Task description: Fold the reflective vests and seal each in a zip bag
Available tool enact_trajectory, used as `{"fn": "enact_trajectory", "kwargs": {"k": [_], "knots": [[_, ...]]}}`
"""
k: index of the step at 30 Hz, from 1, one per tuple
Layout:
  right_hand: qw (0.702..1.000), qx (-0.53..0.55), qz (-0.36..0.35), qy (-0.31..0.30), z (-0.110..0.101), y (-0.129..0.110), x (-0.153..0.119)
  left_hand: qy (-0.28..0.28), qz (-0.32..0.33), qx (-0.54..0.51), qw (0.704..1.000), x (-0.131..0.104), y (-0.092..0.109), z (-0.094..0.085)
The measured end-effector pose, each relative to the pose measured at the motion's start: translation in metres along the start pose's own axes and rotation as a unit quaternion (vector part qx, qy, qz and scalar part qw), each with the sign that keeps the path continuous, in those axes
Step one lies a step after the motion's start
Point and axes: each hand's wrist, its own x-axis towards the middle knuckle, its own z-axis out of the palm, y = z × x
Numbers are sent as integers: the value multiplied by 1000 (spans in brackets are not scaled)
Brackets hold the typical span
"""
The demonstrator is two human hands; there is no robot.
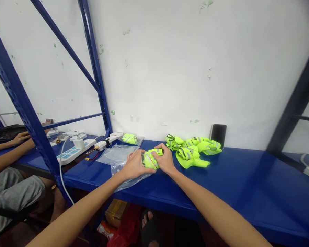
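A folded neon-yellow bundle with reflective strips [151,159] is held between both hands, just above the blue shelf. My left hand [135,164] grips its left side, thumb along the lower edge. On the other side, my right hand [165,159] presses it with thumb and curled fingers. Clear plastic bags [118,156] lie under and left of my left hand. More neon straps [204,145] and a loosely folded neon piece [189,157] rest to the right. Near the wall is a bagged neon bundle [130,138].
A black phone [218,134] leans on the wall. At left are a power strip [76,151], a white handheld fan [113,137], cables and a blue rack post [23,103]. Another person's arms [12,152] show at far left. Below sits a cardboard box [116,212].
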Motion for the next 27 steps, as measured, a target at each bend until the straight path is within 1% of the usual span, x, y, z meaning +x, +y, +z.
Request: {"fn": "enact_trajectory", "kwargs": {"k": [6, 10, 14, 19, 22, 27], "knots": [[1000, -1, -14, -28, 3, 3, -5, 8, 65, 73, 995, -3, -4, 7], [999, -2, -14, -31, 6, 3, -7, 39, 100, 140, 984, -6, -3, 10], [1000, 2, 4, -12, 8, 1, -7, 70, 111, 183, 974, -9, 1, 14], [999, 3, 43, 22, 9, 1, -6, 93, 117, 212, 966, -10, 4, 19], [998, 7, 50, 23, 10, 4, -6, 76, 106, 178, 975, -8, 3, 18], [1000, 26, 0, 3, 8, 3, -7, -3, 71, 57, 996, -2, 1, 6]]}}
